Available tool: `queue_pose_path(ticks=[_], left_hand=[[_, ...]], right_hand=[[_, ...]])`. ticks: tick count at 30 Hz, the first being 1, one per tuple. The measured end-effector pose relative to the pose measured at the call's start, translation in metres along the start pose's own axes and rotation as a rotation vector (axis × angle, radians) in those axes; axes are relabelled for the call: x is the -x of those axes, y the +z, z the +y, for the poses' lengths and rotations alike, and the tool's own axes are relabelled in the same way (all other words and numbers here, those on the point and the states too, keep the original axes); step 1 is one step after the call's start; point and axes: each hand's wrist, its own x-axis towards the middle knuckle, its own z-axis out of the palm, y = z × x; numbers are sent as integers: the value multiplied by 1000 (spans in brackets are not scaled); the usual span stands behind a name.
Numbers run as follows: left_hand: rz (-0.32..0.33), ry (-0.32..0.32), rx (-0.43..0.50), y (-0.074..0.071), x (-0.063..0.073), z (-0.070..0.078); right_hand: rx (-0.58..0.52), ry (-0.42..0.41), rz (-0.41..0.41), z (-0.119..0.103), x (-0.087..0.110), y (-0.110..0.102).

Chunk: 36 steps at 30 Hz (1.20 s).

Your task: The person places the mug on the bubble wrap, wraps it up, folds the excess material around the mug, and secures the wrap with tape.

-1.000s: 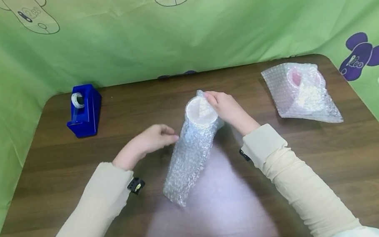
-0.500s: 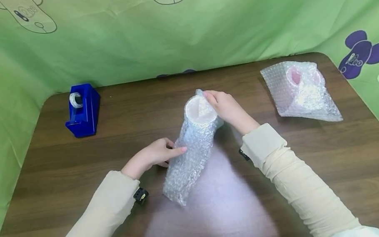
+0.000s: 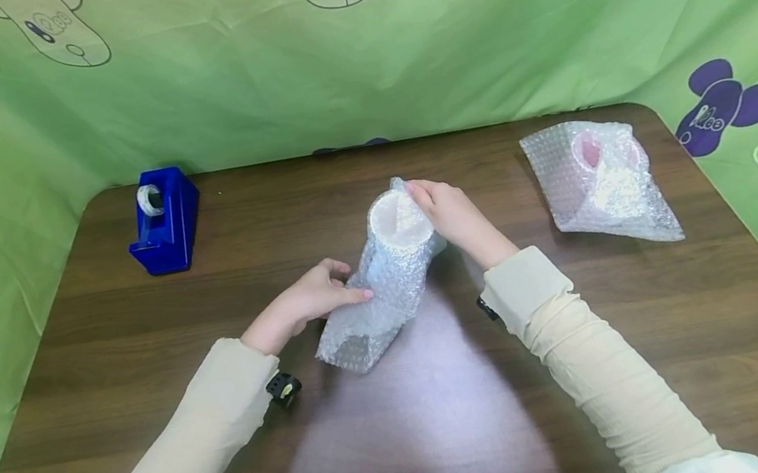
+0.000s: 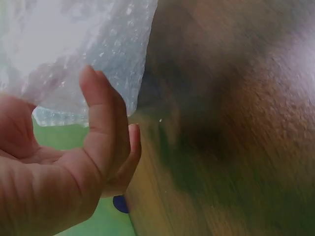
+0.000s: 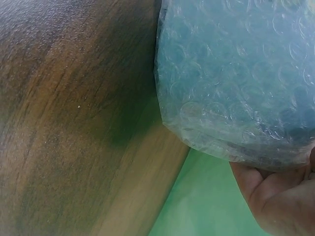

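Note:
A bubble wrap bag [image 3: 392, 289] slants across the middle of the table, with a white round-ended, cup-like thing [image 3: 399, 220] in its upper part. At the bag's upper right edge my right hand [image 3: 455, 219] pinches the wrap beside the round end. My left hand [image 3: 309, 295] grips the bag's left side, thumb lying over the front. The left wrist view has the curled fingers [image 4: 101, 118] in front of the wrap, with the thumb tip hidden. In the right wrist view the bubbled film fills the upper right, above the right hand [image 5: 285, 191]. The bag's loose lower end bends to the left.
A blue tape dispenser [image 3: 167, 223] with a clear roll stands at the back left of the wooden table [image 3: 138, 338]. Another bubble wrap bag [image 3: 602, 184] holding something pink lies at the back right. Green cloth [image 3: 352, 81] hangs behind.
My left hand has moved from beside the bag onto its left side. The bag's lower end has bent up and leftward. My right hand keeps its hold at the top.

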Motion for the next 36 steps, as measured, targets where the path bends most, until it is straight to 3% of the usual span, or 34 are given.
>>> queue_pose_path(ticks=[5, 8, 13, 16, 21, 25, 29, 36], left_hand=[[23, 98, 145, -2, 0, -2], [8, 215, 207, -6, 1, -8], [-106, 422, 211, -11, 9, -22], [-112, 489, 138, -11, 15, -25], [38, 629, -44, -5, 14, -22], [173, 726, -107, 0, 9, -20], [249, 739, -83, 4, 5, -17], [417, 750, 59, 14, -5, -13]], right_hand=[[-3, 0, 2, 0, 0, 0], [-8, -1, 3, -1, 1, 0], [-11, -1, 2, -2, 1, 0], [-4, -3, 4, -2, 1, -1], [8, 1, 6, -2, 1, -1], [5, 6, 2, -2, 1, -1], [1, 9, 2, -1, 1, 0], [0, 11, 9, 0, 0, 2]])
